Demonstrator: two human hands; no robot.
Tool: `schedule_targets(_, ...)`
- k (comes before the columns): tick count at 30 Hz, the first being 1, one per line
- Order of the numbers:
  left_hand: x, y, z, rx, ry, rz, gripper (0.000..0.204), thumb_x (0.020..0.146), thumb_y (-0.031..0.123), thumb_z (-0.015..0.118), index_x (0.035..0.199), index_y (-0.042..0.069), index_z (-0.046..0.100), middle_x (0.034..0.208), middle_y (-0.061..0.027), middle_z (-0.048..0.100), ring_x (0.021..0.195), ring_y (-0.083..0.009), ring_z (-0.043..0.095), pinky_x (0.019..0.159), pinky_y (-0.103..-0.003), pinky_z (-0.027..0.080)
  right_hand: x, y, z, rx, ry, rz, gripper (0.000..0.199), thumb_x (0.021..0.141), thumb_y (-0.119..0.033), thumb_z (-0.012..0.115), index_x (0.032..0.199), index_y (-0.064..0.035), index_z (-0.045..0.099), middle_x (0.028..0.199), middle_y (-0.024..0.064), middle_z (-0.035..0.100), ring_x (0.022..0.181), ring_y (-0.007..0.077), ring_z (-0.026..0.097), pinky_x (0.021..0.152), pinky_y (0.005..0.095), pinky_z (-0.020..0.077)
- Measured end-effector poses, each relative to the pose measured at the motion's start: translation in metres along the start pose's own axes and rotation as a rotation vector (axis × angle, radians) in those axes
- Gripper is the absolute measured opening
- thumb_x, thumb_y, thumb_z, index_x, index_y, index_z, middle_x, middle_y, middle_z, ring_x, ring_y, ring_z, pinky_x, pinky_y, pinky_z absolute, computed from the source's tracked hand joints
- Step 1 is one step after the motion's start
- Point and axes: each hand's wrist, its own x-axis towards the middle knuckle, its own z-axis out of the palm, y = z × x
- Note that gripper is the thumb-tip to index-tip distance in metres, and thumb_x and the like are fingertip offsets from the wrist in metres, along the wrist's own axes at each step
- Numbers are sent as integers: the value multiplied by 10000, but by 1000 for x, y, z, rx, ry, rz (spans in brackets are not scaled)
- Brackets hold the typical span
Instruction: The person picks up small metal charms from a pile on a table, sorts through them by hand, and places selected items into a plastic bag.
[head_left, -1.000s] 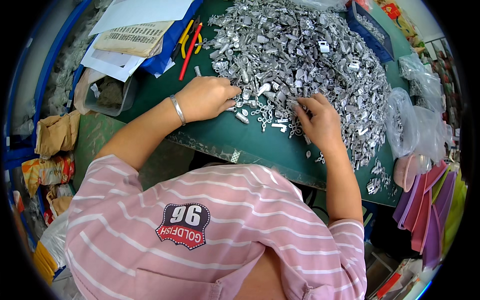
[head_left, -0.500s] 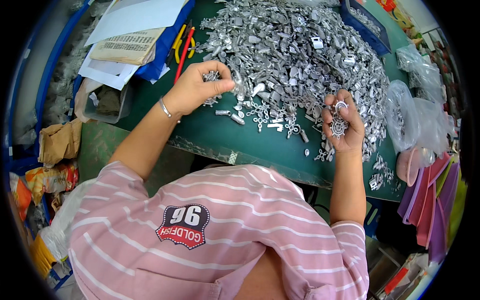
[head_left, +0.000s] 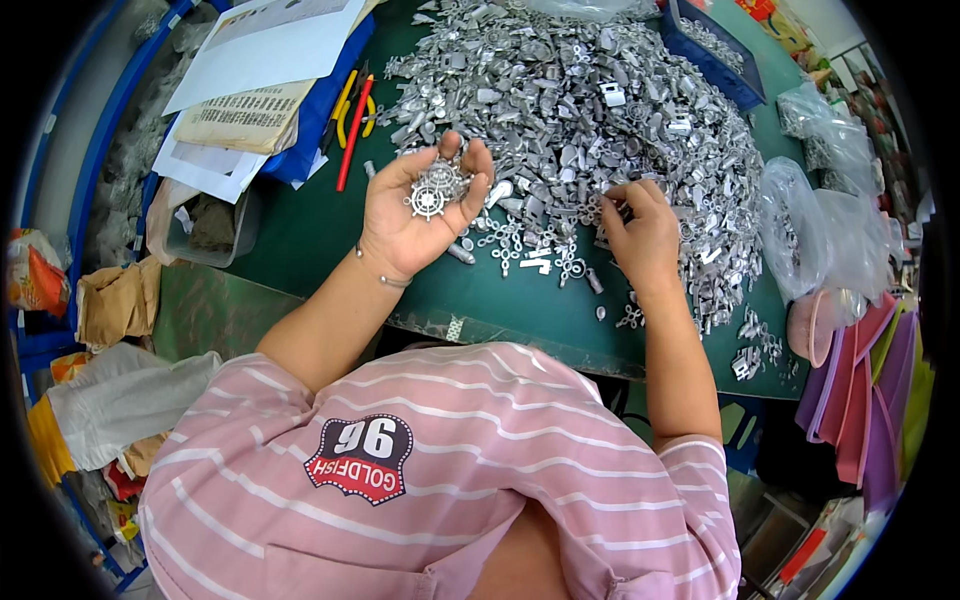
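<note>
My left hand is turned palm up, its fingers curled around several silver ship's-wheel charms. Across from it, my right hand reaches palm down to the near side of a large heap of small silver metal charms. Its thumb and fingers are drawn together at the heap, and whatever lies between the fingertips is hidden. Between the two hands, a few loose ring-shaped pieces and a small bullet-shaped piece lie on the green tabletop.
A red pen and yellow-handled pliers lie left of the heap, beside papers on a blue tray. A clear plastic tub stands at the table's left. At the right are a blue bin, plastic bags and a pink bowl.
My left hand has turned palm up, showing wheel charms in it. My right hand has turned over and moved left onto the heap; the wheel charms it held no longer show there.
</note>
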Motion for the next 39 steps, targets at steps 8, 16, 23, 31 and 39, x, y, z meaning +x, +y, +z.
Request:
schedule_targets(8, 6, -8, 10, -91, 27, 56, 202, 803, -1, 502, 991, -43, 563, 1337, -255, 366, 1286, -374, 343, 839, -416, 547, 3, 15, -17, 1039, 36, 514, 74, 795, -28, 647, 803, -44, 575, 818, 46, 599, 618, 109, 568, 424, 218, 411)
schedule_targets(16, 15, -22, -1, 383, 164, -115, 199, 878, 113, 564, 1041, -1, 578, 1000, -157, 594, 970, -274, 593, 848, -456, 509, 1, 20, -28, 1208, 14, 654, 276, 793, -11, 633, 1065, 16, 597, 863, 80, 617, 689, 150, 600, 463, 252, 453)
schedule_targets(23, 49, -74, 7, 1037, 363, -63, 188, 860, 154, 630, 995, 54, 547, 887, -57, 592, 777, -148, 584, 740, -359, 526, 0, -21, -14, 1157, -108, 561, 209, 796, -37, 625, 996, 25, 628, 857, 79, 630, 666, 119, 606, 453, 216, 452)
schedule_targets(31, 54, -66, -1, 1262, 442, 78, 257, 846, 120, 639, 1071, 8, 587, 842, -35, 563, 689, -112, 556, 649, -316, 560, -2, -19, -7, 1110, 69, 539, 160, 810, -69, 591, 961, -29, 623, 822, 56, 587, 647, 119, 588, 437, 226, 447)
schedule_targets(39, 67, -34, 19, 2430, 122, 356, 431, 774, 235, 717, 1104, -17, 602, 984, -122, 657, 846, -167, 623, 744, -288, 490, 17, 0, -19, 1754, 39, 767, 199, 846, -172, 612, 1006, -64, 565, 804, 72, 593, 677, 184, 591, 412, 239, 426)
